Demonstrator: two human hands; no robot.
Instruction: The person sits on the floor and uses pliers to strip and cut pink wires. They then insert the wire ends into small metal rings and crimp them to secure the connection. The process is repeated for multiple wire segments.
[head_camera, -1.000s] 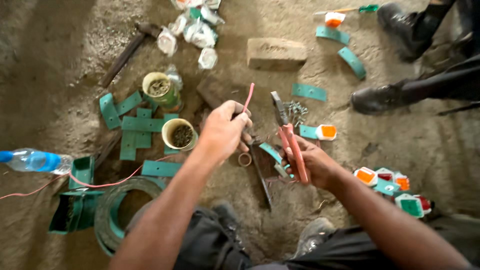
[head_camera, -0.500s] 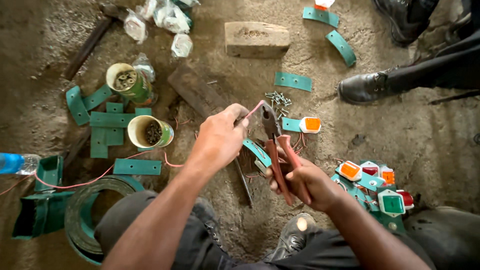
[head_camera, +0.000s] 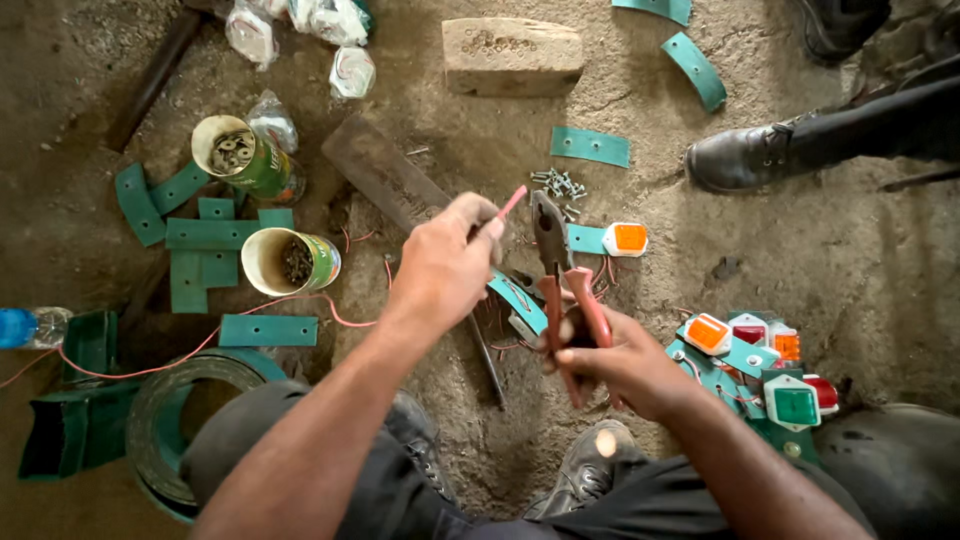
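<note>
At far left, teal metal strips (head_camera: 205, 235) and two open tins (head_camera: 290, 261) lie on dirt. Centre: left hand (head_camera: 445, 265) pinches a thin red wire (head_camera: 511, 203) between closed fingertips, beside the pliers' tip. Right hand (head_camera: 620, 365) closed around red-handled pliers (head_camera: 560, 275), pointing upward. Far right: boxed lamps (head_camera: 760, 355).

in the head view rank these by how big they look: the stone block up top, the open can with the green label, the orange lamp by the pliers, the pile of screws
1. Stone block, clearly largest.
2. Open can.
3. Orange lamp and pile of screws cover about the same area, so no ranking between them.
All four lie on the ground at a similar distance from the camera, so nearness hardly skews this.
</note>
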